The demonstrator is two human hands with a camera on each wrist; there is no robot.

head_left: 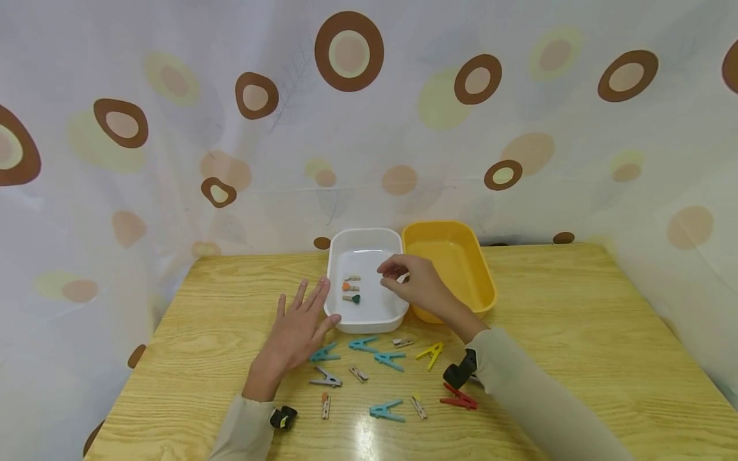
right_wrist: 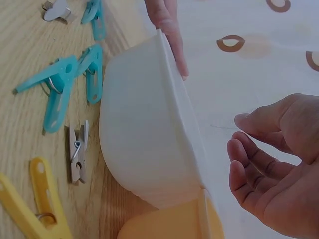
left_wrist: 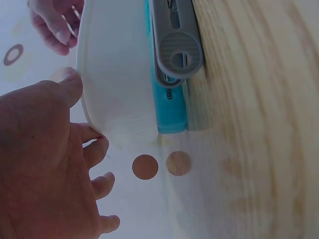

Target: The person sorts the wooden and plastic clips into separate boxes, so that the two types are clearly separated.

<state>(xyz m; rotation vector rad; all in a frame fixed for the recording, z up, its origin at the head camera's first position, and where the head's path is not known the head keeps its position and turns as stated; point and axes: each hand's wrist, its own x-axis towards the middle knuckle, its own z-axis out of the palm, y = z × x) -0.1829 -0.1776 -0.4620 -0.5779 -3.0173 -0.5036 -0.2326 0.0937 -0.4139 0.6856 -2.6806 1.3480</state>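
Spread fingers of my left hand (head_left: 296, 330) touch the near left side of a white plastic tub (head_left: 369, 328); in the left wrist view its thumb and index finger meet the rim. My right hand (head_left: 418, 282) hovers over the tub's right side. Its fingers are loosely bent, thumb near the index finger, and nothing shows between them in the right wrist view. Inside the tub, three small wooden clothespins lie in a column: a pale one (head_left: 352, 278), one with an orange ornament (head_left: 350, 288) and one with a dark green ornament (head_left: 352, 299).
A yellow tub (head_left: 487, 291) adjoins the white one on the right. In front lie several teal plastic clothespins (head_left: 387, 411), a grey one (head_left: 327, 378), a yellow one (head_left: 431, 353), a red one (head_left: 459, 397) and several small wooden clothespins (head_left: 419, 407). A patterned curtain (head_left: 369, 160) hangs behind the table.
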